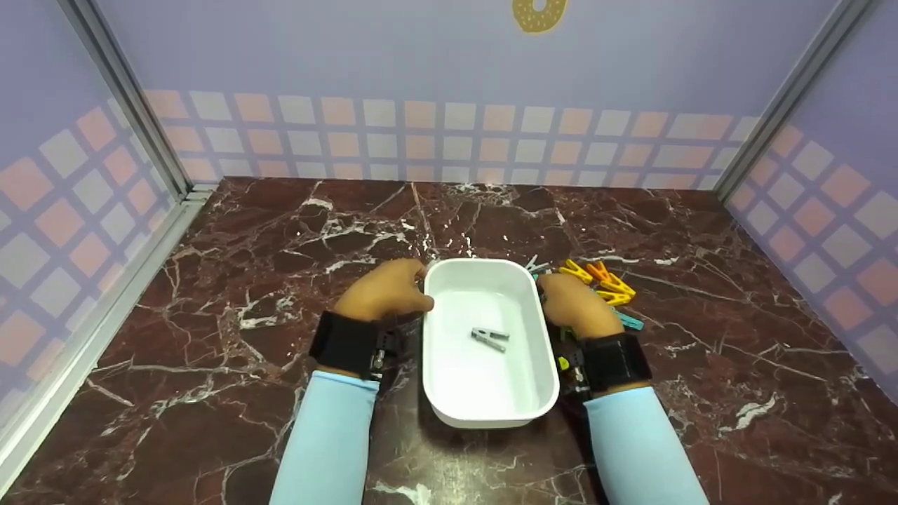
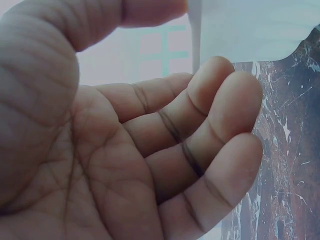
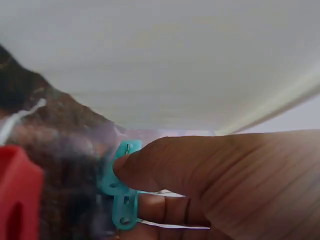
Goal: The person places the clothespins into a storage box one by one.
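A white plastic tub stands on the marble-patterned surface, with one grey clothespin lying on its floor. At its left rim is my left hand, the thumb tip over the edge and the fingers curled beside the outer wall. My right hand, low beside the tub's right wall, pinches a teal clothespin between thumb and fingers. The head view hides that clothespin behind the hand. Just beyond the right hand lies a pile of yellow clothespins, with an orange clothespin among them.
A red clothespin shows close to the right wrist camera. Another teal clothespin lies right of the right hand. Pale clothespin ends stick out behind the tub's far right corner. Panel walls enclose the back and sides.
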`<act>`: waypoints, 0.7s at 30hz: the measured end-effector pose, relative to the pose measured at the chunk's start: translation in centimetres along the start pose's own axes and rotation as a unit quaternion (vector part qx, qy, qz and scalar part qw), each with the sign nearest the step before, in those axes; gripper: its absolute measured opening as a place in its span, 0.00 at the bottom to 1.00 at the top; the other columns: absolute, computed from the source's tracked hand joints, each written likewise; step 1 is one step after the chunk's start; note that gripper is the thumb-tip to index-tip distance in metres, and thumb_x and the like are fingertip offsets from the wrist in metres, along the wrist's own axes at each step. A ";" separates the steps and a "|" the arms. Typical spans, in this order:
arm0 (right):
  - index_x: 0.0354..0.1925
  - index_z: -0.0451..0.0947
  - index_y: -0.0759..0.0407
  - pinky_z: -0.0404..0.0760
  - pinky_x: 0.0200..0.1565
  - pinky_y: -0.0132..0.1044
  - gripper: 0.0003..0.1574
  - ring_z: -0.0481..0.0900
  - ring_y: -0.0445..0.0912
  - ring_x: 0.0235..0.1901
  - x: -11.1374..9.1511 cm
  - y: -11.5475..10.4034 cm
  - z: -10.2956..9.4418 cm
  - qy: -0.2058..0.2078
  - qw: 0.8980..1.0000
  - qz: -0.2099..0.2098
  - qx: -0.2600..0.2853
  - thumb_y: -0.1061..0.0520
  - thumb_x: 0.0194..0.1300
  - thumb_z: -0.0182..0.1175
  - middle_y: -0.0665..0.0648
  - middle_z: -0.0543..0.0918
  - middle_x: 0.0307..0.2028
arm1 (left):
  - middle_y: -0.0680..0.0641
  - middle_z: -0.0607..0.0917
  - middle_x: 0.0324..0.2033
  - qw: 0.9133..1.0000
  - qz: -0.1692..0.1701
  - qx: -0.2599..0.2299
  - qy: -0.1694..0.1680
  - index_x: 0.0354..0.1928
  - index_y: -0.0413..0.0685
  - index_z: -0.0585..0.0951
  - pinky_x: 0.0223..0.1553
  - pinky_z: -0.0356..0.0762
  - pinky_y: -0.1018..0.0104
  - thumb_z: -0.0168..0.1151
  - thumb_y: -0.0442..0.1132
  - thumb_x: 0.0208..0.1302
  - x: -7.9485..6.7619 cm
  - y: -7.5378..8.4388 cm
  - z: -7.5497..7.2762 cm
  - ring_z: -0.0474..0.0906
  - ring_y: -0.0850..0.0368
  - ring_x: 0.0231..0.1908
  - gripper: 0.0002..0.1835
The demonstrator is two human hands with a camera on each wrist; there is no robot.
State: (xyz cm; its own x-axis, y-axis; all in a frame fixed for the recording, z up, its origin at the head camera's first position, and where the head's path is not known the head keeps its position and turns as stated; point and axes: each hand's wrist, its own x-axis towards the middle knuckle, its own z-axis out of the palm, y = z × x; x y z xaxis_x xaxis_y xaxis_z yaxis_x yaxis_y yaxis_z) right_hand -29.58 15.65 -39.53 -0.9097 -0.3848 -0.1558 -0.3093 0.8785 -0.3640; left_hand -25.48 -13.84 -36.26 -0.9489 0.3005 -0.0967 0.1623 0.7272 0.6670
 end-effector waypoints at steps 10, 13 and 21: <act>0.46 0.79 0.67 0.76 0.36 0.46 0.17 0.76 0.54 0.33 -1.0 -0.1 -1.8 0.014 1.000 -0.014 0.002 0.65 0.57 0.61 0.62 0.82 0.37 | 0.43 0.83 0.42 1.000 -0.005 -0.004 -0.003 0.55 0.35 0.77 0.40 0.76 0.58 0.66 0.35 0.51 0.0 0.1 0.0 0.76 0.50 0.36 0.26; 0.50 0.78 0.68 0.73 0.29 0.41 0.20 0.74 0.50 0.26 -1.7 -0.4 -2.5 0.017 1.000 -0.002 0.018 0.64 0.58 0.61 0.60 0.80 0.34 | 0.43 0.83 0.43 1.000 -0.006 0.004 -0.002 0.54 0.35 0.77 0.41 0.75 0.58 0.65 0.36 0.52 -0.1 0.2 0.0 0.76 0.49 0.38 0.25; 0.53 0.75 0.66 0.74 0.26 0.39 0.24 0.72 0.45 0.17 -3.4 -1.8 -4.0 0.031 0.998 0.000 0.061 0.64 0.57 0.60 0.60 0.79 0.33 | 0.42 0.83 0.46 1.000 -0.013 0.021 0.009 0.54 0.37 0.78 0.45 0.75 0.56 0.59 0.39 0.60 0.1 0.1 0.2 0.77 0.48 0.41 0.21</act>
State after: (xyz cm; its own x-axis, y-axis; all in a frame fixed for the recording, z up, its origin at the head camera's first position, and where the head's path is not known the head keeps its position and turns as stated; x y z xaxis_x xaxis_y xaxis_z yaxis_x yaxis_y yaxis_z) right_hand -27.04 16.53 -34.66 -0.9264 -0.3632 -0.0997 -0.2768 0.8360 -0.4738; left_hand -25.52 -13.54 -36.35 -0.9577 0.2696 -0.1005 0.1475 0.7601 0.6329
